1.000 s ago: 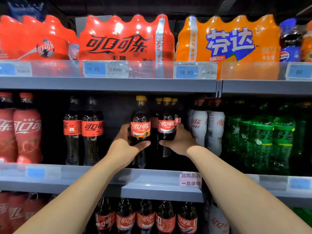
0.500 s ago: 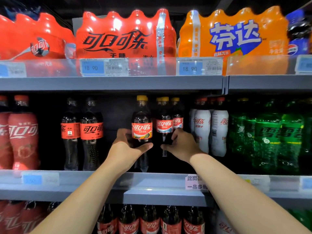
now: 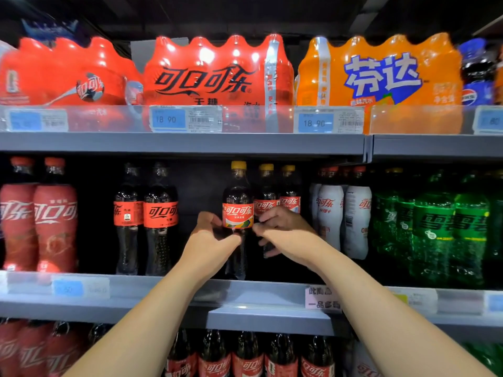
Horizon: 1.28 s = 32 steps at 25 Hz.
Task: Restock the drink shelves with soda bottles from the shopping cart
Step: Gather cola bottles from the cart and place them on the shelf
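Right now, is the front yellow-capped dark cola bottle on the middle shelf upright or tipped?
Upright. The front yellow-capped dark cola bottle has its cap directly above its base on the grey middle shelf; left hand grips its waist.

A dark soda bottle with a yellow cap stands up straight on the middle shelf. It has a red label with white writing and a bit of colour at the bottom edge. It stands near the front of the shelf, with an open gap on its left. Just behind it and to the right stand two more yellow-cap bottles, dark too, with the same red labels, also upright. The shelf is grey with a clear strip along its front edge.
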Available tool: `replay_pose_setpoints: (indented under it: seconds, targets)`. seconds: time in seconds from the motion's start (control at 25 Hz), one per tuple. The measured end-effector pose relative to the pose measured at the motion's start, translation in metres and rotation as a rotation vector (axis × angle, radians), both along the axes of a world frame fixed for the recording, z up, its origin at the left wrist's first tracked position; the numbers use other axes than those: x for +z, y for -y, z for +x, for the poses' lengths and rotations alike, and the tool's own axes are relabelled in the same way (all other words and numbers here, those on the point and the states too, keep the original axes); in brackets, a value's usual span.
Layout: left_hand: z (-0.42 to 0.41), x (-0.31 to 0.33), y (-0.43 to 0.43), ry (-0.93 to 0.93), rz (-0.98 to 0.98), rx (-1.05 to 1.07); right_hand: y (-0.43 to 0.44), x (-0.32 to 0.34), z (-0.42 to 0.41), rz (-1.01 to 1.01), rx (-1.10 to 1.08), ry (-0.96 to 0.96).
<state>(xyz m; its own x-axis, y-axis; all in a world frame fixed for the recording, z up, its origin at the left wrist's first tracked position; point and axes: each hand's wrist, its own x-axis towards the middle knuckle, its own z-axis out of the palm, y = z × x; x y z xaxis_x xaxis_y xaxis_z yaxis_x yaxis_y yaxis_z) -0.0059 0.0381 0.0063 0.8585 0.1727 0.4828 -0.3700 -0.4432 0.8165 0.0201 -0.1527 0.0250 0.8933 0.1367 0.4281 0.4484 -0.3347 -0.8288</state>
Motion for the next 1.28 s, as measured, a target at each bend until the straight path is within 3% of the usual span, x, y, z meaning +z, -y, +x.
replay_pose_setpoints:
  seconds: [0.12, 0.24, 0.32, 0.84, 1.0, 1.16, 1.28]
  targets:
    - [-0.001, -0.001, -0.003, 0.013, -0.017, -0.038, -0.015, -0.011, -0.006, -0.139, -0.037, 0.014]
    - [0.001, 0.000, -0.006, -0.044, -0.259, -0.194, -0.016, -0.021, -0.005, -0.198, -0.072, -0.012]
    - [0.002, 0.002, -0.008, -0.084, -0.320, -0.275, -0.014, -0.023, -0.004, -0.232, -0.072, -0.024]
    - [0.010, -0.013, 0.000, 0.130, 0.271, -0.122, -0.005, -0.018, -0.024, -0.142, -0.159, -0.022]
    - [0.010, -0.012, 0.001, 0.073, 0.370, -0.082, 0.004, -0.013, -0.035, -0.238, -0.228, -0.002]
    - [0.011, -0.011, 0.004, 0.084, 0.409, -0.184, 0.036, -0.005, -0.051, -0.355, -0.345, 0.065]
    - [0.010, -0.012, 0.005, 0.094, 0.418, -0.219, 0.062, -0.006, -0.054, -0.322, -0.375, 0.018]
